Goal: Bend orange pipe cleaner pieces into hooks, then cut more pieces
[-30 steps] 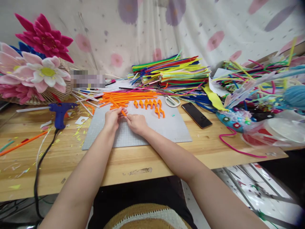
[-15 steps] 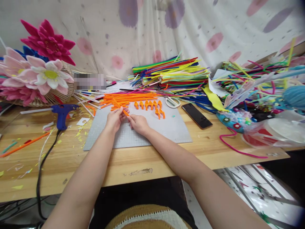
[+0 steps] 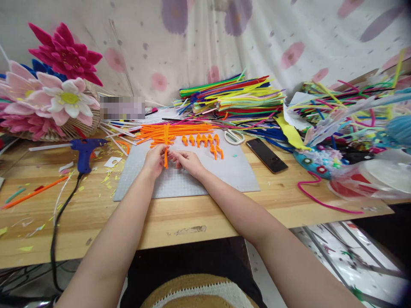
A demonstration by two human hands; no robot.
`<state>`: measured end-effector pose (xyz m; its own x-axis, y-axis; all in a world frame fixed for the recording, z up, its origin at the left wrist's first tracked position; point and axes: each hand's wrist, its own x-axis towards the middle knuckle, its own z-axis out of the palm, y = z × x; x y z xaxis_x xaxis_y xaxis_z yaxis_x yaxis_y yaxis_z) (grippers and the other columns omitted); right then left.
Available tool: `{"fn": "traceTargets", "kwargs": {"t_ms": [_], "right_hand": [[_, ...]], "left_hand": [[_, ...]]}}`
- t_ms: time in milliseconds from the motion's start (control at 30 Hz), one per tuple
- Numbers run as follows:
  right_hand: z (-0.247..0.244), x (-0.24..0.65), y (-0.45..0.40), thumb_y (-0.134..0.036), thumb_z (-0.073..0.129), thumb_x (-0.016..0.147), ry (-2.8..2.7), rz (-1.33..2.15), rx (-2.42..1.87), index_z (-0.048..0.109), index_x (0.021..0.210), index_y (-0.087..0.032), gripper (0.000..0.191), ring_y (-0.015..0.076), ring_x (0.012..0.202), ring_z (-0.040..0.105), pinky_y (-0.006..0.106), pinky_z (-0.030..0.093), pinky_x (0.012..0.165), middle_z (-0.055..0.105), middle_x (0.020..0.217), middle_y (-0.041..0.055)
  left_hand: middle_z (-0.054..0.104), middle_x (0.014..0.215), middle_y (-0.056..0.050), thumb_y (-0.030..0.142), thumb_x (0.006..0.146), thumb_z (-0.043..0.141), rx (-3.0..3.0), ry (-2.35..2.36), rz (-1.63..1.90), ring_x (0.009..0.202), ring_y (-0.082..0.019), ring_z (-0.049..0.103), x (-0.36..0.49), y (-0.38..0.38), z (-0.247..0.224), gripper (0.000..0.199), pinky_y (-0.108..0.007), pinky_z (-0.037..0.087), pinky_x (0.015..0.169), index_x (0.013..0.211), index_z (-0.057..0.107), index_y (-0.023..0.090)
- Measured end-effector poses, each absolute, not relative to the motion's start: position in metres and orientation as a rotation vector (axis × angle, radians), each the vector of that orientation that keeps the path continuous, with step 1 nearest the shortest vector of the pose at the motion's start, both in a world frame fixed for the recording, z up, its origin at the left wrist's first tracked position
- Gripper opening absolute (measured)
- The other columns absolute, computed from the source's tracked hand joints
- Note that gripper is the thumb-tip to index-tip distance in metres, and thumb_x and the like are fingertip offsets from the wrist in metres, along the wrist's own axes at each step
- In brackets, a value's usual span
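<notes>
My left hand (image 3: 155, 160) is closed around a few orange pipe cleaners (image 3: 166, 157), which stand upright in its fingers above the cutting mat's left half. Close to their lower part is my right hand (image 3: 189, 162), its fingers curled and its thumb tip pointing at them. Whether the right fingertips pinch anything is too small to make out. Below both hands lies the grey cutting mat (image 3: 221, 182). Several bent orange pipe cleaner pieces (image 3: 204, 140) rest on it, right of the hands. A pile of straight orange pipe cleaners (image 3: 189, 128) lies behind.
White-handled scissors (image 3: 234, 137) and a black phone (image 3: 266, 155) lie to the right. A blue glue gun (image 3: 82, 155) stands left, its cord running off the front edge. Multicoloured pipe cleaner bundles (image 3: 231, 99) fill the back; fuzzy flowers (image 3: 69, 100) stand at the left.
The orange pipe cleaners in my left hand have turned from slanting to upright. My right hand, earlier at their lower end, is now beside them.
</notes>
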<state>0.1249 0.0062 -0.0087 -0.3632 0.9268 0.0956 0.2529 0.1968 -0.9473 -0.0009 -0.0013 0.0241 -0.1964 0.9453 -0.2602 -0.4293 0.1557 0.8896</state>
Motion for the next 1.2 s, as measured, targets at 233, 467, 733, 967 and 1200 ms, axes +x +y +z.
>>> {"fn": "traceTargets", "kwargs": {"t_ms": [233, 467, 733, 967, 1200], "right_hand": [[-0.003, 0.132, 0.016, -0.042, 0.052, 0.074, -1.343, 1.426, -1.009, 0.049, 0.073, -0.019, 0.024, 0.0054, 0.048, 0.045, 0.016, 0.031, 0.042, 0.05, 0.056, -0.0063], [0.0, 0.138, 0.017, -0.026, 0.053, 0.065, -1.213, 1.538, -0.883, 0.039, 0.059, -0.019, 0.017, 0.0039, 0.039, 0.033, 0.018, 0.024, 0.041, 0.042, 0.046, -0.0089], [-0.002, 0.14, 0.022, -0.028, 0.05, 0.066, -1.15, 1.584, -0.913, 0.034, 0.048, -0.02, 0.026, 0.0049, 0.034, 0.028, 0.021, 0.019, 0.039, 0.034, 0.037, -0.0078], [0.003, 0.141, 0.019, -0.025, 0.053, 0.061, -0.954, 1.646, -0.843, 0.028, 0.044, -0.02, 0.03, 0.0041, 0.035, 0.023, 0.021, 0.019, 0.04, 0.027, 0.035, -0.0086], [0.009, 0.146, 0.018, -0.027, 0.052, 0.064, -0.892, 1.799, -0.682, 0.046, 0.058, -0.018, 0.013, 0.0049, 0.039, 0.025, 0.02, 0.02, 0.041, 0.032, 0.039, -0.0085]], "left_hand": [[0.058, 0.057, -0.002, 0.016, 0.067, 0.058, 0.852, 1.084, 0.993, 0.049, -0.01, 0.054, -0.006, -0.009, 0.02, 0.006, -0.021, 0.047, 0.045, 0.071, 0.06, 0.012], [0.058, 0.062, 0.001, 0.021, 0.064, 0.065, 0.913, 1.09, 0.949, 0.043, -0.007, 0.048, 0.0, -0.014, 0.022, 0.012, -0.017, 0.037, 0.037, 0.073, 0.06, 0.016], [0.06, 0.061, 0.0, 0.021, 0.058, 0.07, 0.949, 1.086, 0.969, 0.045, -0.005, 0.047, 0.01, -0.017, 0.021, 0.014, -0.017, 0.03, 0.039, 0.068, 0.064, 0.015], [0.049, 0.052, 0.002, 0.022, 0.064, 0.065, 0.922, 1.037, 0.984, 0.044, -0.004, 0.042, 0.013, -0.015, 0.02, 0.011, -0.015, 0.03, 0.038, 0.067, 0.062, 0.012], [0.047, 0.054, 0.003, 0.015, 0.074, 0.054, 0.614, 0.968, 0.974, 0.043, -0.002, 0.044, 0.006, -0.01, 0.023, 0.008, -0.012, 0.032, 0.036, 0.072, 0.059, 0.01]]}}
